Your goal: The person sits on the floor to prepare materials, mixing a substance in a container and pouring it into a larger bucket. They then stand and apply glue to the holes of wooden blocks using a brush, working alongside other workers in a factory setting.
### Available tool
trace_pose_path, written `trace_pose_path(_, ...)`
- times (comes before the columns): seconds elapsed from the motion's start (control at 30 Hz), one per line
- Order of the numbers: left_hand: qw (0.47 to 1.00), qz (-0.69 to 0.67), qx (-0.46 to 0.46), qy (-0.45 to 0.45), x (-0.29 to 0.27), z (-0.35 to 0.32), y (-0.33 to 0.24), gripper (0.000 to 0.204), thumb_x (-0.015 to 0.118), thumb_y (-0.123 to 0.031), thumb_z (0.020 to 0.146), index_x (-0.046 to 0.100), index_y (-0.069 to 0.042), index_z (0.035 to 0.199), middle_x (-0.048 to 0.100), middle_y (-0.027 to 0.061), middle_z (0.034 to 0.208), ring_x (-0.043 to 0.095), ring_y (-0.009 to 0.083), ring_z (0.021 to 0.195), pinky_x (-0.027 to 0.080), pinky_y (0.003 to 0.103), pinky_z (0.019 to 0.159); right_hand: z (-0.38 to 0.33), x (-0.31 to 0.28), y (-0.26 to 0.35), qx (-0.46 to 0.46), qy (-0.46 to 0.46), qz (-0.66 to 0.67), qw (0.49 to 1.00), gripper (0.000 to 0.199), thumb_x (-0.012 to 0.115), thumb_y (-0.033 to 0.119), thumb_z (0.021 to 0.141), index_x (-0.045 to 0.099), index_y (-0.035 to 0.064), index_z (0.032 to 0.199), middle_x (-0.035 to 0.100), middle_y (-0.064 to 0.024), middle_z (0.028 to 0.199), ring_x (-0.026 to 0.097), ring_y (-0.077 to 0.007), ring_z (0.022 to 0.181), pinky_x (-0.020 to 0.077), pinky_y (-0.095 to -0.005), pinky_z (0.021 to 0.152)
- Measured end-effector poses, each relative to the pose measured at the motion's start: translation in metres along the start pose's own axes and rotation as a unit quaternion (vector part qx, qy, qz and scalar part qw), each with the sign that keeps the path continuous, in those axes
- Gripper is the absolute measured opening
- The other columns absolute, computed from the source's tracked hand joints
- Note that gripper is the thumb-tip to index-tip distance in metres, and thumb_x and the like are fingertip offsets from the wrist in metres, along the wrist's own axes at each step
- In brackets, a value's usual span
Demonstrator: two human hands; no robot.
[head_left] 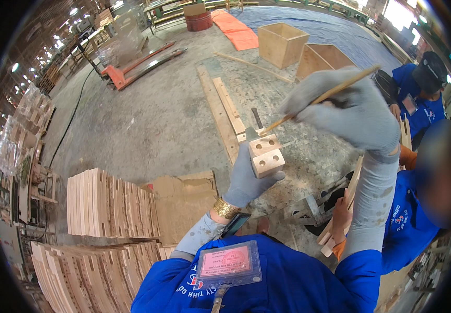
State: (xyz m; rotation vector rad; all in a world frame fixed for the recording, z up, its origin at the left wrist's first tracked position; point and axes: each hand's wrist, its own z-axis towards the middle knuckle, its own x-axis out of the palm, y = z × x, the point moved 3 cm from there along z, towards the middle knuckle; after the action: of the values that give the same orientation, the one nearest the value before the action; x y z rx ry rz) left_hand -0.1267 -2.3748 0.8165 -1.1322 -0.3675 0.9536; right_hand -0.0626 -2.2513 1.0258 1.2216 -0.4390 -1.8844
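Note:
My left hand [246, 180], in a grey glove, is wrapped round two pale wooden pieces held together. The nearer wooden piece [269, 166] and the farther wooden piece [259, 146] each show two round holes in the face turned up to me. My right hand [345, 107], gloved too and slightly blurred, grips a thin wooden stick [362, 76]. The stick slants down to the left, its lower end close to the far side of the pieces; whether it touches them I cannot tell.
Wooden strips [228, 104] and a hammer-like tool [257, 118] lie on the concrete floor ahead. Stacked wooden parts [108, 206] stand at lower left beside flat cardboard [186, 201]. Co-workers in blue [405, 219] are close on the right. Farther off are a plywood box [280, 47] and an orange pallet jack [116, 75].

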Motion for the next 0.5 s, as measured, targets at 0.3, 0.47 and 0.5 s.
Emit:
trace_pose_path(0.3,0.996,-0.039,-0.075,0.011,-0.015,-0.016,-0.005,0.072,0.081,-0.012,0.06,0.035,-0.001,0.115,0.052,0.0106,0.107,0.053,0.0182,0.097,0.046,0.032,0.081,-0.086,0.059,-0.185,0.285,-0.174,-0.202,0.921,0.036,0.06,0.038,0.077,0.065,0.0023,0.078,0.06,-0.0204,0.077,0.059,-0.0331,0.07,0.0461,-0.0382,0.06)
trace_pose_path(0.47,0.986,-0.097,-0.131,-0.034,-0.029,-0.021,0.017,0.07,0.084,-0.018,0.059,0.039,-0.001,0.111,0.051,0.0085,0.104,0.053,0.0144,0.091,0.048,0.03,0.078,-0.106,0.143,-0.263,0.325,-0.068,-0.224,0.916,0.039,0.053,0.039,0.081,0.064,0.0021,0.077,0.061,-0.0186,0.077,0.058,-0.0363,0.074,0.0453,-0.0425,0.067)
trace_pose_path(0.5,0.986,-0.085,-0.138,-0.033,-0.03,-0.022,0.017,0.071,0.084,-0.019,0.058,0.04,-0.001,0.111,0.051,0.0083,0.104,0.053,0.0143,0.091,0.048,0.03,0.077,-0.11,0.151,-0.272,0.324,-0.063,-0.214,0.919,0.039,0.053,0.039,0.081,0.064,0.0022,0.078,0.061,-0.0185,0.078,0.058,-0.0364,0.074,0.0452,-0.0427,0.068)
